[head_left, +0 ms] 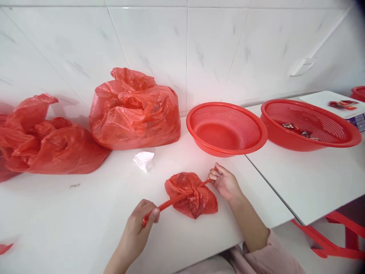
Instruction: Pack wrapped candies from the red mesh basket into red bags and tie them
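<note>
We pinch the handles of the small red bag (191,195) at lower centre, left hand (139,224) and right hand (224,182) closed on one each; the knot looks cinched but not finished.

No words or numbers can be read here. The small box (357,121) at the far right edge of the tabletop (308,179) has tiny print on its side, but it is too small and blurry to make out. The little wrappers (341,104) lying on top of the white board near it show bright colours, and no letters can be told apart. The wrappers in the big red basket (310,122) are too small to read as well. The red bags carry no print that shows.
</note>
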Available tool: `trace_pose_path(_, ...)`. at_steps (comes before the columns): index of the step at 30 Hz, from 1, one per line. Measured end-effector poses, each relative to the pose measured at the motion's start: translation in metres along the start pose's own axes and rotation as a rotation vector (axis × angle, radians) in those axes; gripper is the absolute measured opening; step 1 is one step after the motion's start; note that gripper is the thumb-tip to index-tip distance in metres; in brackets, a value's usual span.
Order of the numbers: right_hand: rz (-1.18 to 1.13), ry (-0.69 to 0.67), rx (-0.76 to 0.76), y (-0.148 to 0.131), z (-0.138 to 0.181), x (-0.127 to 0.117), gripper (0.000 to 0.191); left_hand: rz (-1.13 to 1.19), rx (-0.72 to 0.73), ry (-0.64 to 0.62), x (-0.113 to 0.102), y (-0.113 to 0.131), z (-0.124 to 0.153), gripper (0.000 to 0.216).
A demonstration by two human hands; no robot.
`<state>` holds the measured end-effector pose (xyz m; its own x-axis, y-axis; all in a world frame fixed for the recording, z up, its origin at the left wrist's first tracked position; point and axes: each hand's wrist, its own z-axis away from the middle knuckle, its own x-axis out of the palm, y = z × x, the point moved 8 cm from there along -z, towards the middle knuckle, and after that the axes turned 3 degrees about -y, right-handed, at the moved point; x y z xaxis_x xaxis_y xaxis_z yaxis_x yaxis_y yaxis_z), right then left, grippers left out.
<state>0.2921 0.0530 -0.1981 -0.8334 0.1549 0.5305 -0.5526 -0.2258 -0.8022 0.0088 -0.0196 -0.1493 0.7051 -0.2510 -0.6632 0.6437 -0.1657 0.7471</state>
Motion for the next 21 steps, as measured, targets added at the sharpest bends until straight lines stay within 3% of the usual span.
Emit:
trace_pose_path(4, 0.127, -0.048, -0.084, -0.016, 0.01, 0.014, 0.041, 0.331, 0.061, -0.106, 0.003, 0.026, -0.009, 0.048)
trace_pose_path(6, 0.321, -0.189, -0.169, -0.035, 0.025, 0.044, 0.037, 0.545, 0.126, -0.12, 0.004, 0.048, -0.022, 0.052)
trace_pose_path(9, 0.622, -0.461, -0.288, -0.059, 0.049, 0.102, 0.032, 0.729, 0.112, -0.128, 0.016, 0.071, -0.046, 0.051)
trace_pose_path(13, 0.918, -0.553, -0.516, -0.079, 0.058, 0.152, 0.02, 0.735, 0.063, -0.333, 0.049, 0.092, -0.061, 0.035)
trace_pose_path(16, 1.016, -0.592, -0.503, -0.067, 0.049, 0.163, 0.019, 0.776, 0.013, -0.351, 0.054, 0.09, -0.062, 0.034)
trace_pose_path(21, 1.162, -0.503, -0.395, -0.043, 0.038, 0.141, 0.036, 0.79, -0.016, -0.133, 0.031, 0.071, -0.066, 0.04)
